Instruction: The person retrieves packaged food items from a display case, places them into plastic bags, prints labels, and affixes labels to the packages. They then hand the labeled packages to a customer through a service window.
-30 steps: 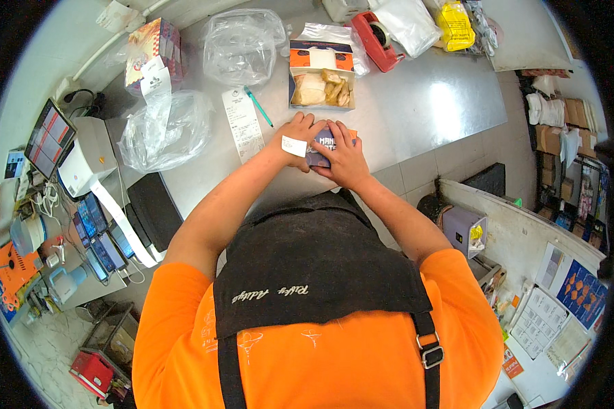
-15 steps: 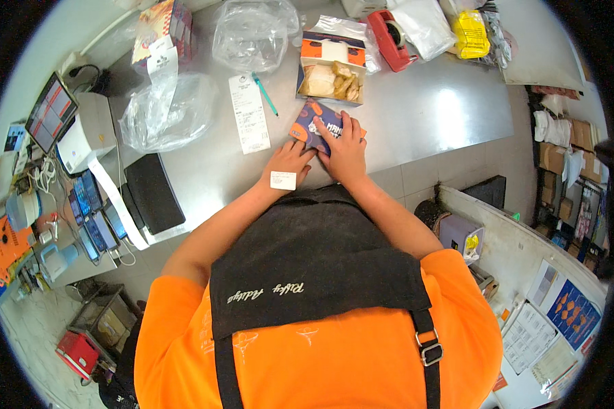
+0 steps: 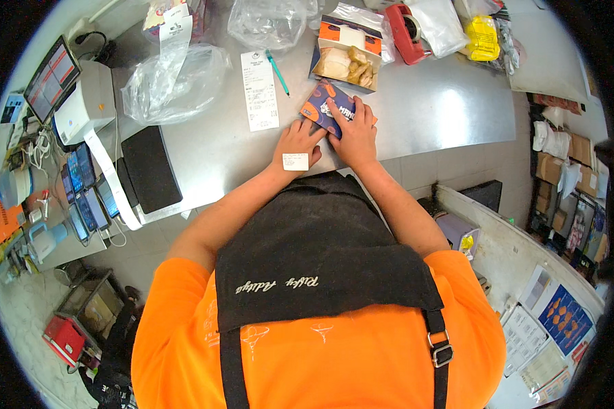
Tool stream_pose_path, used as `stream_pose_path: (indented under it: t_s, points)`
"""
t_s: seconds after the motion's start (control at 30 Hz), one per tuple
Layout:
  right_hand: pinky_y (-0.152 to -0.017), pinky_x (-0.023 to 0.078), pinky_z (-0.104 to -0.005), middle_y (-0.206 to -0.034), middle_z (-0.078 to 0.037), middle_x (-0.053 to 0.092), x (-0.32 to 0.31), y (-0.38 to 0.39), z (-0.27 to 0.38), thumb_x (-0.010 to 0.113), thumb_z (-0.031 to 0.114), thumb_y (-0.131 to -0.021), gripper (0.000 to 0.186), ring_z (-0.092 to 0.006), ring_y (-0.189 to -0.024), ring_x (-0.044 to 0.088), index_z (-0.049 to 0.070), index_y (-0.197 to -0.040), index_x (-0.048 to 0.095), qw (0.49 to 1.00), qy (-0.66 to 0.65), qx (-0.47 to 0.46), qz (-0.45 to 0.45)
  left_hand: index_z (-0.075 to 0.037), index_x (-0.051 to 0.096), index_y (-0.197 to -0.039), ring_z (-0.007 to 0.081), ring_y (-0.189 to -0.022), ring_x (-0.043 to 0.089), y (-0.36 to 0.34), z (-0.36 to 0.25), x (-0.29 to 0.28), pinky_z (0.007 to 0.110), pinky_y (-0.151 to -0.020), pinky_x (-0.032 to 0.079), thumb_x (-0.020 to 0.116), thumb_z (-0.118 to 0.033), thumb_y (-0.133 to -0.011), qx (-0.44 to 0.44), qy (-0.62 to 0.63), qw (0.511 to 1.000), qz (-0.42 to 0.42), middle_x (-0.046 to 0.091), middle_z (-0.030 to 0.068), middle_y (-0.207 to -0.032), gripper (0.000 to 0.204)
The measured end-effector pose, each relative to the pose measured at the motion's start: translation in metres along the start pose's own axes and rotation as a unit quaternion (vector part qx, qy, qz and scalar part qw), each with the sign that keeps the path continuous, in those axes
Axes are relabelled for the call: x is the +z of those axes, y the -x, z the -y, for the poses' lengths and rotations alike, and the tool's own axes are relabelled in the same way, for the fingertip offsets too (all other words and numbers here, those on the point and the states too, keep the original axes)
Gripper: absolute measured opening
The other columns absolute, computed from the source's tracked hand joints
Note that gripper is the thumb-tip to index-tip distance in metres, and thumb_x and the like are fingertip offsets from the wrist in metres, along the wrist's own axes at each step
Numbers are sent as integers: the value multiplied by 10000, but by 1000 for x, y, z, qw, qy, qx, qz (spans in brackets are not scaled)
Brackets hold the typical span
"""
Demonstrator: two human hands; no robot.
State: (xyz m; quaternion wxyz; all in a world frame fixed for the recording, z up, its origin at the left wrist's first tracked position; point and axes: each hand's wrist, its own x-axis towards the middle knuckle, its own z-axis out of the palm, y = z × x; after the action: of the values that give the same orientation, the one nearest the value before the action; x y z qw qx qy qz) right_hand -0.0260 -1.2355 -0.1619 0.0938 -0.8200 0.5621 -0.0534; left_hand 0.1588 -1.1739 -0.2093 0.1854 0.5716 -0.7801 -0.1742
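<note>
My right hand (image 3: 353,136) grips a flat purple and orange cardboard box (image 3: 315,103), its fingers over the top and right edge. My left hand (image 3: 297,143) has fingers apart at the box's near edge, with a small white label (image 3: 295,161) stuck on its back. Just beyond is an open food box (image 3: 343,65) holding pale and brown pieces of food. A long paper receipt (image 3: 260,92) lies left of my hands, beside a teal pen (image 3: 277,71).
The steel counter (image 3: 443,109) carries plastic bags (image 3: 177,95), a red tape dispenser (image 3: 402,34) and a yellow package (image 3: 482,39). A monitor (image 3: 51,78), printer (image 3: 82,109), black pad (image 3: 150,167) and several phones (image 3: 82,198) are at left. A low partition (image 3: 498,245) is at right.
My left hand has loosened its hold and sits lower left of the purple box, which is tilted and turned. The view has shifted, moving the counter's contents upward and rightward in the picture.
</note>
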Motion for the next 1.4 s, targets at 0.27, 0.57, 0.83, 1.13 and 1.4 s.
stream_pose_path:
  t_s: [0.27, 0.57, 0.83, 1.13, 1.4]
  points:
    - [-1051, 474, -691, -1700, -226, 410, 7, 6, -11, 795, 455, -954, 745, -443, -1544, 410, 404, -1657, 555, 997, 24, -71, -10, -164, 633, -1473, 354, -1310, 570, 12, 10, -4, 537, -1052, 472, 774, -280, -930, 38, 8, 998, -55, 585, 152, -1442, 573]
    - [-1021, 552, -533, -1350, -180, 732, 10, -31, -62, 760, 286, -1037, 405, -356, -1237, 711, 99, -1385, 669, 929, -349, 59, -107, -223, 402, -1758, 408, -1704, 260, 2, -8, -36, 746, -1316, 190, 773, -488, -979, -20, -80, 997, -7, 369, 164, -1801, 903]
    - [-846, 588, -398, -953, -107, 776, 18, -190, -132, 858, 169, -947, 428, -240, -881, 752, 64, -1264, 591, 887, -345, 252, -175, -1, 310, -1736, 468, -1489, 521, -215, 57, -20, 531, -1259, 413, 908, -404, -899, -215, 229, 926, -208, 508, 317, -1629, 1105]
    - [-750, 601, -461, -884, -124, 771, -24, -181, -118, 943, 299, -853, 785, -338, -777, 764, 70, -1487, 541, 952, -267, 110, -105, -14, 284, -1743, 464, -1089, 746, -227, 18, -21, 518, -942, 635, 875, -235, -879, -254, 106, 921, -276, 672, 295, -1344, 1070]
    - [-834, 615, -498, -1038, -176, 803, -50, -191, -116, 955, 349, -853, 1085, -406, -948, 797, 115, -1720, 345, 971, -224, -52, -57, 51, 295, -1715, 462, -890, 773, -199, 10, -43, 545, -823, 630, 706, -154, -927, -290, 141, 918, -229, 757, 304, -1030, 912]
